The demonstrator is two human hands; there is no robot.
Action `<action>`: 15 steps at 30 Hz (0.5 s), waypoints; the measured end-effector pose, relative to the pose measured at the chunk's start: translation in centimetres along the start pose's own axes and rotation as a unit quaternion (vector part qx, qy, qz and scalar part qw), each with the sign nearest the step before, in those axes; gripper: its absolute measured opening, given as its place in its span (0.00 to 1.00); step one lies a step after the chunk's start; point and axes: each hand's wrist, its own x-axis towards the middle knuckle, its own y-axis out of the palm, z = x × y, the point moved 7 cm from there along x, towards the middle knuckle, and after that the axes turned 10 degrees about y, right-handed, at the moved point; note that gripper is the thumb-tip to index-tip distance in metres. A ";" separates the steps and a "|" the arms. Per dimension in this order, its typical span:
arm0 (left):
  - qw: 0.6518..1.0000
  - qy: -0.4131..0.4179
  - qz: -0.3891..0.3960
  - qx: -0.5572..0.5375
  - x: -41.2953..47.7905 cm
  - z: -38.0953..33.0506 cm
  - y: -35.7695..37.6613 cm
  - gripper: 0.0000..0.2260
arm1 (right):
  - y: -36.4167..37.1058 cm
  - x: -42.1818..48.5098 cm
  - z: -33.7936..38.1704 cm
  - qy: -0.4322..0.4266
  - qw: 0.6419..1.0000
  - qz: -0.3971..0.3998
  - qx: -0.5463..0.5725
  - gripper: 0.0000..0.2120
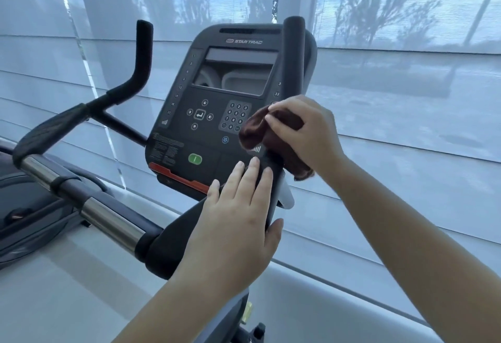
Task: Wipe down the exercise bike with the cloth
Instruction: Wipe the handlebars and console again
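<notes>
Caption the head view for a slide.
Right hand grips a brown cloth over the exercise bike's upright handlebar beside the console; left hand rests on the bar below.

Console lettering | exercise bike console [176, 125]: brand "STAR TRAC" above the screen | keypad [235, 117]: digits 1–9, 0 | left edge: 12, 15, 18, 21 | right edge: 3, 33 (fine print unreadable)
</notes>
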 end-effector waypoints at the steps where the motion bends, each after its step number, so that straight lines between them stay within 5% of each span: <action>1: 1.000 -0.002 0.006 0.008 0.1 0.0 0.0 0.31 | -0.3 1.2 -0.5 0.003 1.000 -0.008 -0.004 0.05; 11: 0.997 -0.027 -0.048 0.047 1.5 -0.9 -0.6 0.28 | -0.4 -3.4 -2.7 0.031 0.994 -0.042 0.092 0.15; 15: 0.995 -0.074 -0.021 0.065 3.3 -1.2 -0.8 0.30 | -0.6 -3.2 -3.0 0.012 0.990 0.010 0.141 0.15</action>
